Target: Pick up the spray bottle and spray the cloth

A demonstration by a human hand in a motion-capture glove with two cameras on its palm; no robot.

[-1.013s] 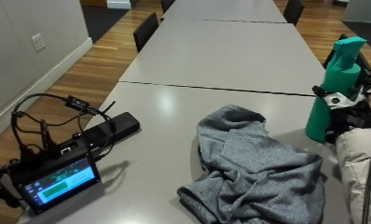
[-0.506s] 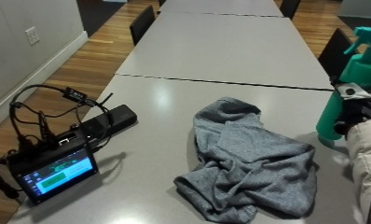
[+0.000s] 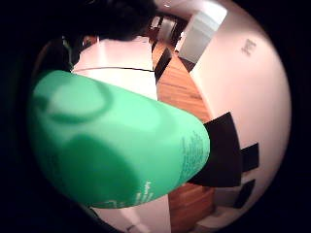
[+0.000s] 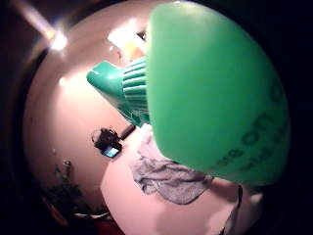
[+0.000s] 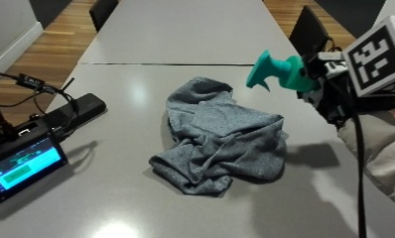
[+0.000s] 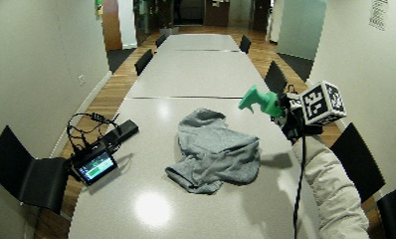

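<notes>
Grey laminate table (image 5: 138,64), long and bare-topped, carrying everything. Grey cloth (image 5: 221,139) crumpled near the middle of it, flat on the surface, untouched. Off to one side, small monitor (image 5: 22,166) with cables and a black box (image 5: 79,109), well apart from the cloth. Green spray bottle (image 5: 280,73) lifted clear of the table, tipped over with nozzle aimed toward the cloth, held above and beside its far edge. Gloved right hand (image 5: 333,101) wrapped round the bottle body; green plastic filling both palm views, so pressed close against the palm. Trigger finger not visible, so readiness to squeeze unclear. Likely risks: nozzle pointing high, mist passing over the cloth onto table or drifting toward the monitor; bottle tilted so far that the pickup tube draws air.
</notes>
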